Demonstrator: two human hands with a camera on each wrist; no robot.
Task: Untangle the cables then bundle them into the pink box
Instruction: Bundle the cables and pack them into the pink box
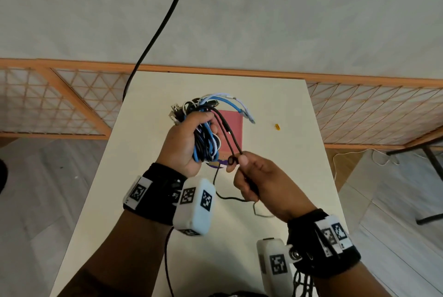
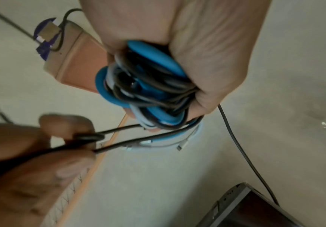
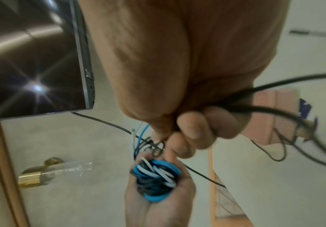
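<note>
My left hand grips a tangled bundle of blue, white and black cables above the table; the same bundle fills the left wrist view and shows small in the right wrist view. My right hand pinches a looped black cable that runs out of the bundle, thumb and fingers curled round it. The pink box lies flat on the table behind the hands, partly hidden. Connector ends stick out above the left fist.
A small yellow piece lies on the cream table right of the box. A purple item with a tan tag lies under the hands. A thick black cord hangs at the back. A wooden lattice fence stands behind.
</note>
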